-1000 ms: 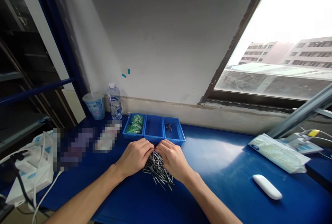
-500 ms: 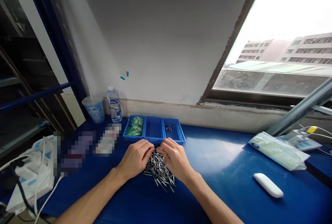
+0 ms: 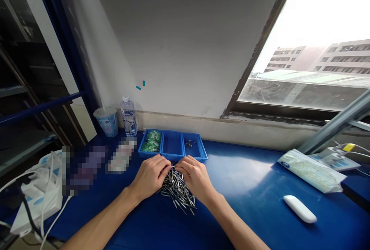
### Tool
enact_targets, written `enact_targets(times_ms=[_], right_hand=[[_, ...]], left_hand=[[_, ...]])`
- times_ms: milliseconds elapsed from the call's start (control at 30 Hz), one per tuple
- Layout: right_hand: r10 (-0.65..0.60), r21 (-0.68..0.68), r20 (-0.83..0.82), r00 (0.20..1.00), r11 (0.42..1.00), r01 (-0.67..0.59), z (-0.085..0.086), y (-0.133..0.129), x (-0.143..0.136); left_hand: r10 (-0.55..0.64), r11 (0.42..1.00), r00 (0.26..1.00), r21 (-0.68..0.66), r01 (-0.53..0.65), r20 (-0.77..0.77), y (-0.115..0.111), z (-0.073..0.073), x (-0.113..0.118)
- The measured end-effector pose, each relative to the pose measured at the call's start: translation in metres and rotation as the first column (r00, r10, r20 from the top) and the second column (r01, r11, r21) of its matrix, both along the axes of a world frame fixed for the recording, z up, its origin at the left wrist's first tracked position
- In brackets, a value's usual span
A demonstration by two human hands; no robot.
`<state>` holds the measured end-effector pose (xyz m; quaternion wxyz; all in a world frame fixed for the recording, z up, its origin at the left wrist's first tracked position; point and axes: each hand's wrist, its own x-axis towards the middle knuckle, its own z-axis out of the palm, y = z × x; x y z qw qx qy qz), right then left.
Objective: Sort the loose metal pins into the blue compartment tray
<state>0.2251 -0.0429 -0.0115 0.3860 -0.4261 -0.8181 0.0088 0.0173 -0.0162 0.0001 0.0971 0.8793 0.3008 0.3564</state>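
My left hand (image 3: 152,173) and my right hand (image 3: 195,176) are close together over the far side of a pile of small metal rods (image 3: 179,196). Both hands are closed in a pinch, thumbs against fingers. A thin metal rod seems to span the small gap between the fingertips; most of it is hidden. The pile's rods are silver and dark, lying in all directions on the blue table. Just beyond my hands stands a blue three-compartment tray (image 3: 172,155). Green packets (image 3: 153,140) fill its left compartment, the middle one is bare, and several small metal pieces (image 3: 189,144) lie in the right one.
At the back left stand a lidded cup (image 3: 106,122) and a water bottle (image 3: 128,117). Power strips with cables (image 3: 40,200) lie at far left. On the right are a flat packet (image 3: 312,171) and a white oblong case (image 3: 300,209). A wall and window rise behind.
The view has shifted slightly, so the surroundings sit a little further right and lower. My hands keep nearly the same pinched pose over the pile.
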Motion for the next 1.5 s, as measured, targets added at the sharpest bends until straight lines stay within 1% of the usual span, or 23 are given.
enact_targets(times_ms=[100, 167, 267, 400, 467, 567, 667, 767, 833, 900, 933, 1000, 1033, 1067, 1100, 1133, 1200, 1267, 1333, 1367, 1400, 1433, 1500], right_hand=[[-0.016, 0.032, -0.047, 0.999, 0.999, 0.018, -0.007, -0.001, -0.007], [-0.039, 0.051, -0.055, 0.998, 0.998, 0.042, -0.008, -0.001, -0.008], [-0.044, 0.066, -0.053, 0.998, 0.997, 0.047, -0.004, -0.001, -0.004], [0.011, 0.035, -0.052, 0.999, 0.999, -0.009, 0.004, -0.002, -0.005], [0.015, 0.002, -0.043, 0.999, 1.000, -0.015, 0.005, -0.003, -0.008], [-0.014, -0.032, -0.022, 1.000, 0.999, 0.013, 0.004, -0.003, -0.011], [-0.011, -0.019, -0.026, 1.000, 1.000, 0.010, 0.004, -0.002, -0.007], [0.011, 0.015, -0.039, 0.999, 1.000, -0.011, 0.008, -0.001, 0.002], [0.028, 0.049, -0.051, 0.998, 0.998, -0.026, 0.013, -0.001, 0.009], [0.029, 0.117, -0.100, 0.995, 0.993, -0.017, 0.019, -0.002, 0.018], [-0.003, 0.161, -0.157, 0.988, 0.987, 0.029, 0.022, -0.001, 0.022], [-0.153, 0.215, -0.318, 0.936, 0.950, 0.228, 0.028, 0.000, 0.032], [-0.240, 0.203, -0.370, 0.898, 0.922, 0.330, 0.029, 0.002, 0.037], [-0.324, 0.176, -0.386, 0.864, 0.894, 0.413, 0.030, 0.004, 0.041], [-0.392, 0.143, -0.361, 0.846, 0.874, 0.465, 0.030, 0.006, 0.045], [-0.437, 0.117, -0.305, 0.846, 0.864, 0.489, 0.029, 0.008, 0.049], [-0.466, 0.091, -0.212, 0.859, 0.866, 0.492, 0.025, 0.010, 0.051], [-0.392, 0.052, -0.134, 0.910, 0.914, 0.402, 0.019, 0.009, 0.047], [-0.240, -0.038, -0.010, 0.971, 0.970, 0.240, 0.014, 0.006, 0.038], [-0.163, -0.103, 0.077, 0.984, 0.980, 0.170, 0.012, 0.004, 0.032], [-0.118, -0.163, 0.160, 0.980, 0.976, 0.144, 0.010, 0.001, 0.025], [-0.099, -0.220, 0.236, 0.967, 0.964, 0.153, 0.010, 0.000, 0.020], [-0.095, -0.293, 0.353, 0.931, 0.934, 0.206, 0.010, -0.003, 0.010]], left_hand=[[-0.001, 1.000, 1.000, -0.005, 0.000, -0.019, -0.001, -0.002, 0.001], [-0.001, 1.000, 0.999, 0.003, 0.001, -0.035, -0.001, -0.002, 0.000], [0.002, 1.000, 0.999, 0.017, -0.001, -0.037, 0.000, 0.002, -0.002], [0.002, 1.000, 1.000, -0.008, -0.002, 0.003, 0.000, 0.005, -0.003], [-0.011, 1.000, 1.000, -0.016, 0.011, 0.008, 0.000, 0.005, -0.002], [-0.021, 1.000, 1.000, -0.001, 0.021, 0.003, 0.000, 0.005, -0.003], [-0.010, 1.000, 1.000, 0.001, 0.009, 0.022, 0.000, 0.007, -0.003], [-0.008, 0.999, 0.999, -0.042, 0.009, 0.045, 0.000, 0.008, -0.005], [0.003, 0.995, 0.997, -0.101, 0.004, 0.078, 0.000, 0.008, -0.008], [0.053, 0.985, 0.993, -0.167, -0.035, 0.104, 0.003, 0.008, -0.013], [0.091, 0.977, 0.991, -0.201, -0.069, 0.098, 0.006, 0.008, -0.016], [0.171, 0.952, 0.985, -0.262, -0.160, 0.020, 0.011, 0.007, -0.021], [0.202, 0.934, 0.978, -0.291, -0.207, -0.049, 0.014, 0.007, -0.024], [0.225, 0.917, 0.967, -0.311, -0.252, -0.119, 0.017, 0.007, -0.025], [0.239, 0.901, 0.954, -0.324, -0.288, -0.182, 0.019, 0.007, -0.026], [0.248, 0.889, 0.940, -0.330, -0.317, -0.234, 0.020, 0.007, -0.027], [0.255, 0.876, 0.920, -0.331, -0.350, -0.297, 0.021, 0.006, -0.026], [0.255, 0.868, 0.907, -0.334, -0.367, -0.334, 0.021, 0.005, -0.024], [0.248, 0.860, 0.899, -0.345, -0.376, -0.362, 0.021, 0.004, -0.022], [0.240, 0.856, 0.897, -0.354, -0.376, -0.372, 0.021, 0.003, -0.022], [0.228, 0.854, 0.896, -0.365, -0.372, -0.381, 0.021, 0.003, -0.021], [0.215, 0.853, 0.897, -0.374, -0.365, -0.386, 0.020, 0.003, -0.020], [0.191, 0.855, 0.900, -0.383, -0.349, -0.391, 0.019, 0.002, -0.019]])
